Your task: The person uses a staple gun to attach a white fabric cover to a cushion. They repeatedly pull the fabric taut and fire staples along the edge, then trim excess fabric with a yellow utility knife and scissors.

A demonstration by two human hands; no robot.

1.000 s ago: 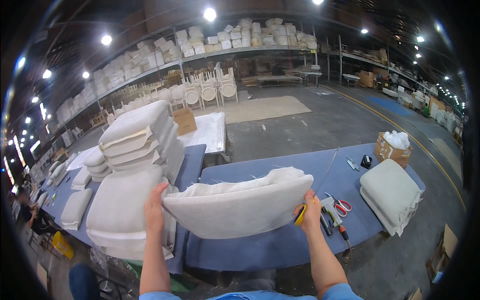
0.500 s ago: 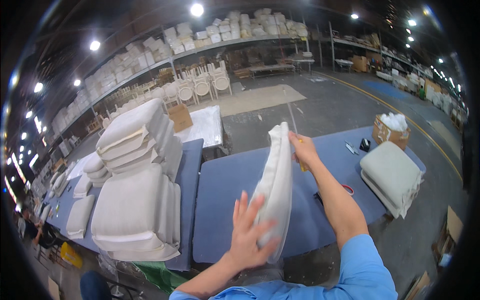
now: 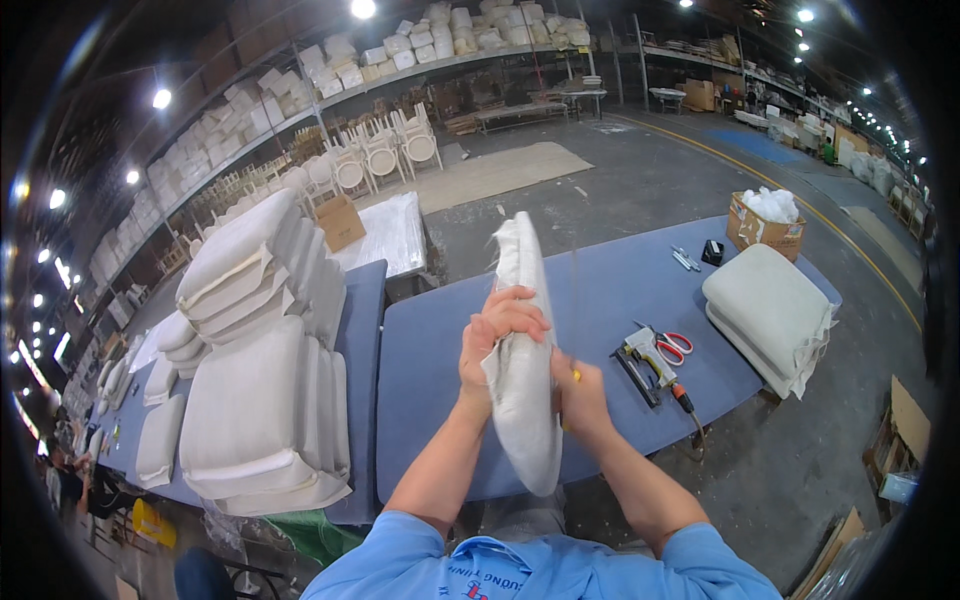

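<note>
An upholstered seat cushion (image 3: 528, 430) in pale grey fabric stands on edge above the blue-covered table, its ragged fabric edge toward the left. My left hand (image 3: 505, 335) grips it from the left side, fingers bent over the cloth. Close against its right face, my right hand (image 3: 585, 405) is closed round a tool with a yellow handle (image 3: 577, 376). The tool's long thin shaft is only a faint blur, so its exact kind cannot be told. On the table to the right lie a staple gun (image 3: 645, 365) with a hose and red-handled scissors (image 3: 674, 347).
Tall stacks of covered cushions (image 3: 265, 410) stand on the left table. A smaller cushion stack (image 3: 768, 310) sits at the right end, near a cardboard box (image 3: 765, 235) with white stuffing and a black block (image 3: 712, 252). Chair frames (image 3: 380, 160) fill the background.
My left hand has moved up the cushion and closed on it. My right hand has come down along its right face with the tool. The view has shifted, uncovering the staple gun and scissors.
</note>
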